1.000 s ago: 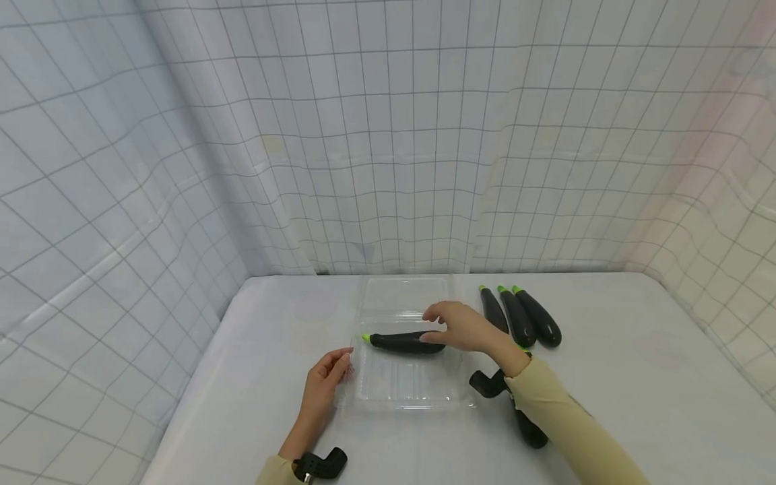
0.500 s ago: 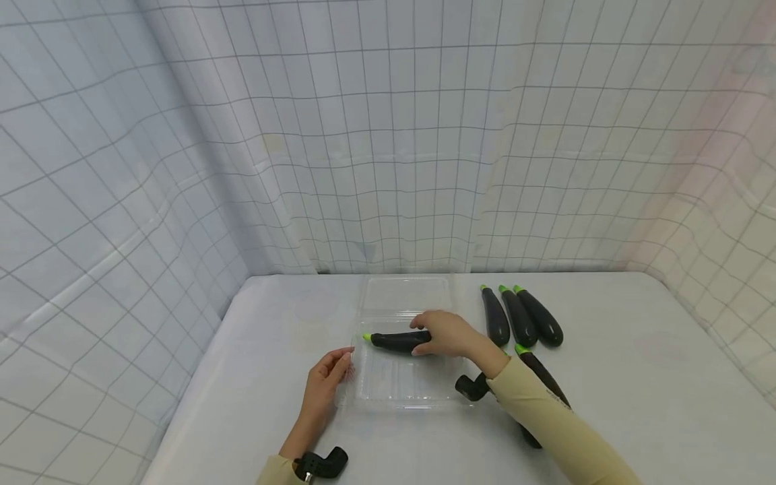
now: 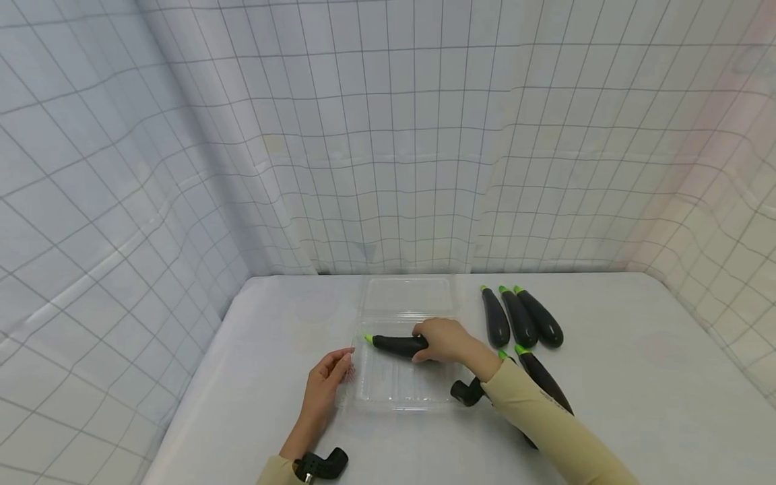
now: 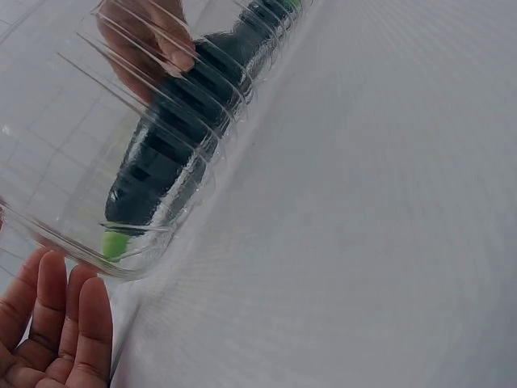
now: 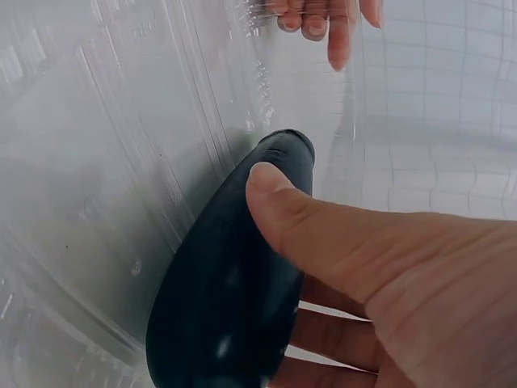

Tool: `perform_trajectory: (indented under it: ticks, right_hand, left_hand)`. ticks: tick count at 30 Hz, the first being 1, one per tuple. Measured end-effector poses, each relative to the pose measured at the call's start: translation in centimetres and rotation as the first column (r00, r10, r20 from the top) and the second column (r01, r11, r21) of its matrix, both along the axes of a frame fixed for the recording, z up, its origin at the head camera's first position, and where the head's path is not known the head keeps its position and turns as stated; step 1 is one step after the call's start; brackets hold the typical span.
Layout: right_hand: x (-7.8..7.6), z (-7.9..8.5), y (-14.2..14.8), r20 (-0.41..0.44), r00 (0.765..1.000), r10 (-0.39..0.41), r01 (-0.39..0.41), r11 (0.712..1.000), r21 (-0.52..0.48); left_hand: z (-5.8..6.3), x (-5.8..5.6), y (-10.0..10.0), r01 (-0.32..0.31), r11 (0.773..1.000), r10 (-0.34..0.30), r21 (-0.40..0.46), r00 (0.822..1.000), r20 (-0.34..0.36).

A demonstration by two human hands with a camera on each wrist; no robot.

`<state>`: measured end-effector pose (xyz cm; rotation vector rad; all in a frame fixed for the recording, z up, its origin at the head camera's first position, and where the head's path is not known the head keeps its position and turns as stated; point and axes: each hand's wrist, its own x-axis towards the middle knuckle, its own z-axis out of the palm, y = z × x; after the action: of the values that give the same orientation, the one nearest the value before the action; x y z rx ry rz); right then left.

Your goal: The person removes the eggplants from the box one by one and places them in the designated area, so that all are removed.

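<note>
A dark, glossy eggplant (image 3: 394, 345) with a bright green tip lies crosswise in the clear plastic container (image 3: 388, 387). My right hand (image 3: 445, 340) grips its thick right end; in the right wrist view the thumb (image 5: 279, 194) presses on top of the eggplant (image 5: 234, 283) and the other fingers curl beneath. At the container's left edge, my left hand (image 3: 327, 374) pinches the rim with thumb and fingertips. From the left wrist view, several of its fingers (image 4: 95, 323) stand outside the container's wall, and the eggplant (image 4: 166, 153) shows through the ribbed plastic.
Three more eggplants (image 3: 519, 318) lie side by side at the back right. Nearer, another eggplant (image 3: 541, 377) and one partly covered by the right sleeve (image 3: 558, 431) lie on the white table (image 3: 642, 377). The container's lid (image 3: 407, 295) is folded back. Grid-patterned curtains surround the table.
My right hand has come left and slightly nearer, and its fingers have closed round the eggplant, whose thick end has tilted slightly toward me. The left hand stays at the rim.
</note>
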<state>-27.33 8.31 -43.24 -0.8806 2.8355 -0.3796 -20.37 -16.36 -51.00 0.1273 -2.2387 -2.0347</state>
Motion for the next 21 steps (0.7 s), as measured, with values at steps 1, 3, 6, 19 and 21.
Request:
perform_trajectory:
  ticks: [1, 3, 6, 19, 21]
  right_hand:
    - [-0.01, -0.04, -0.02, 0.003, 1.000, -0.002, 0.002, 1.000, 0.005]
    - [-0.05, -0.11, -0.06, 0.007, 1.000, -0.008, 0.007, 1.000, 0.012]
    - [-0.11, -0.17, -0.13, 0.014, 1.000, -0.014, 0.014, 1.000, 0.018]
    - [-0.03, -0.36, -0.23, 0.029, 1.000, -0.009, 0.008, 1.000, 0.023]
    - [-0.06, -0.42, -0.18, 0.032, 0.999, -0.004, 0.003, 1.000, 0.025]
  left_hand:
    - [-0.02, 0.03, 0.00, 0.000, 1.000, 0.000, -0.001, 1.000, -0.001]
    - [-0.04, 0.04, 0.01, 0.001, 1.000, -0.001, -0.001, 1.000, -0.002]
    - [0.02, 0.03, -0.01, 0.008, 1.000, -0.008, 0.007, 1.000, -0.002]
    - [0.20, -0.15, -0.21, 0.014, 1.000, -0.015, 0.014, 0.999, 0.029]
    - [0.13, -0.12, -0.16, 0.012, 1.000, -0.012, 0.014, 1.000, 0.027]
